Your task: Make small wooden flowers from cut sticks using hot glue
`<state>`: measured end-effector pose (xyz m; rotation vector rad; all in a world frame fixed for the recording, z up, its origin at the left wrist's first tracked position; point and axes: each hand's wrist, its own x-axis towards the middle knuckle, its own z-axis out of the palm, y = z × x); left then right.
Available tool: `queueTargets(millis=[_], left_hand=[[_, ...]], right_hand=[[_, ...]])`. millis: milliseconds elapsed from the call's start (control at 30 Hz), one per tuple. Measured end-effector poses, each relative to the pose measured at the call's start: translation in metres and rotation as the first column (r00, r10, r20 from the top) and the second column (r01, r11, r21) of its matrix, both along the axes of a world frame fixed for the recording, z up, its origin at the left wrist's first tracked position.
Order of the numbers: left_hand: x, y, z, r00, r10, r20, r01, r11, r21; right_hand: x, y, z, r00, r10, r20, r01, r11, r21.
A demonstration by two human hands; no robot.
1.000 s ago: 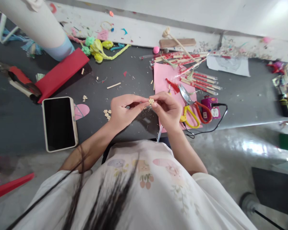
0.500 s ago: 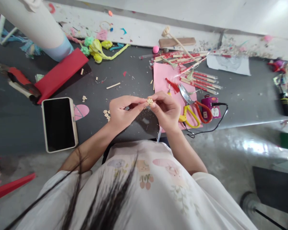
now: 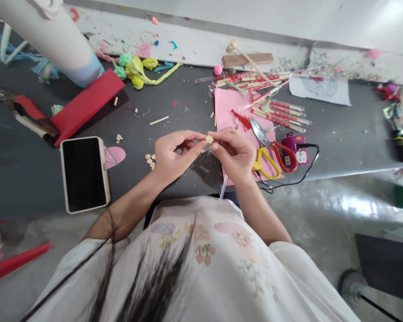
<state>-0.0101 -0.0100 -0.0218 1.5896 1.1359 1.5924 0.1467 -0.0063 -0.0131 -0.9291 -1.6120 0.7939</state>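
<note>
A small, pale wooden flower-shaped piece (image 3: 209, 139), made of several round slices, is held up between my two hands over the dark table. My left hand (image 3: 174, 152) pinches its left side with thumb and index finger. From the other side, my right hand (image 3: 237, 154) has its index fingertip at the top of the piece and its thumb close below. Beside my left wrist lies a little pile of similar pale wooden slices (image 3: 150, 161). Another small cluster of slices (image 3: 119, 138) is farther left, near the phone (image 3: 85, 174).
Right of my hands, red-handled scissors (image 3: 284, 156) and yellow-handled scissors (image 3: 267, 165) lie by pink paper (image 3: 225, 105). Wrapped sticks (image 3: 282, 114) and a purple glue-gun-like box with a cable (image 3: 295, 150) are beyond. Pliers (image 3: 27, 114) and a red box (image 3: 87, 107) sit left.
The flower-shaped piece stays between my hands. My right thumb has drawn slightly away from it, and my right hand has shifted a little to the right.
</note>
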Motion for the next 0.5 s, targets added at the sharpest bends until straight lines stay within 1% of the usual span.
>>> queueTargets(millis=[167,500], left_hand=[[-0.0019,-0.0002,0.0004,1.000,-0.009,-0.029,0.009,1.000,-0.002],[-0.0035,-0.0013,0.0038,0.991,0.060,-0.124,-0.041,0.988,0.146]], right_hand=[[0.0013,0.0013,0.0029,1.000,-0.005,0.027,0.003,0.998,0.059],[0.0029,0.0014,0.0093,0.993,-0.022,0.116,0.006,0.990,0.137]])
